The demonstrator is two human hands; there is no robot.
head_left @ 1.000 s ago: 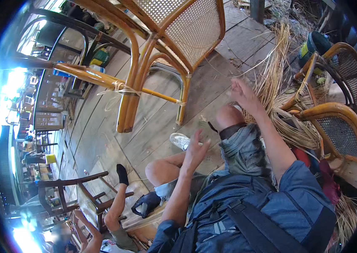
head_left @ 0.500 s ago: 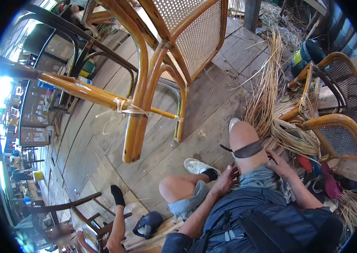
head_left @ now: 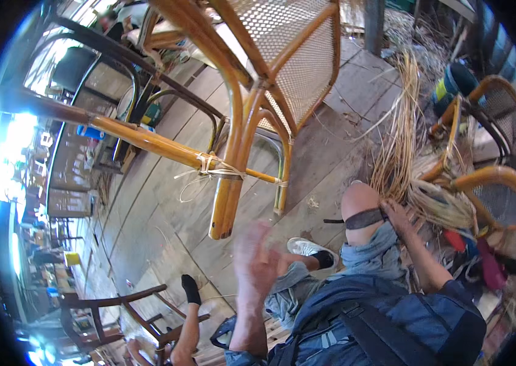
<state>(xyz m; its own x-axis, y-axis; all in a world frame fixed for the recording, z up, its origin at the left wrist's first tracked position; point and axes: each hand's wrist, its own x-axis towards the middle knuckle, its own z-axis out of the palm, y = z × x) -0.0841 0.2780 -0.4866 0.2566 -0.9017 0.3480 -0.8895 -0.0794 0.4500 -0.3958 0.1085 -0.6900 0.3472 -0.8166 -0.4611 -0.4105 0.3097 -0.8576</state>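
Observation:
My left hand (head_left: 257, 259) is raised over my left thigh, smeared by motion, so its fingers cannot be read. Above it stands the lower end of a bamboo-coloured chair leg (head_left: 226, 210), apart from the hand. A pale cane strip binding (head_left: 212, 165) wraps the joint of leg and rail, its loose ends curling out. My right hand (head_left: 397, 218) rests against the outer side of my right knee, fingers stretched out beside a dark strap (head_left: 365, 218) around the leg. The chair's woven cane panel (head_left: 294, 43) rises behind.
A long bundle of cane strips (head_left: 401, 134) lies on the plank floor (head_left: 142, 213) at right. Beyond it are another cane chair (head_left: 499, 174) and a dark green bucket (head_left: 456, 85). A dark wooden chair (head_left: 130, 299) and another person's leg (head_left: 189, 317) are at lower left.
My left hand has left my right thigh and swung up and left toward the chair leg. My right hand has moved slightly up beside the knee. The view has shifted a little.

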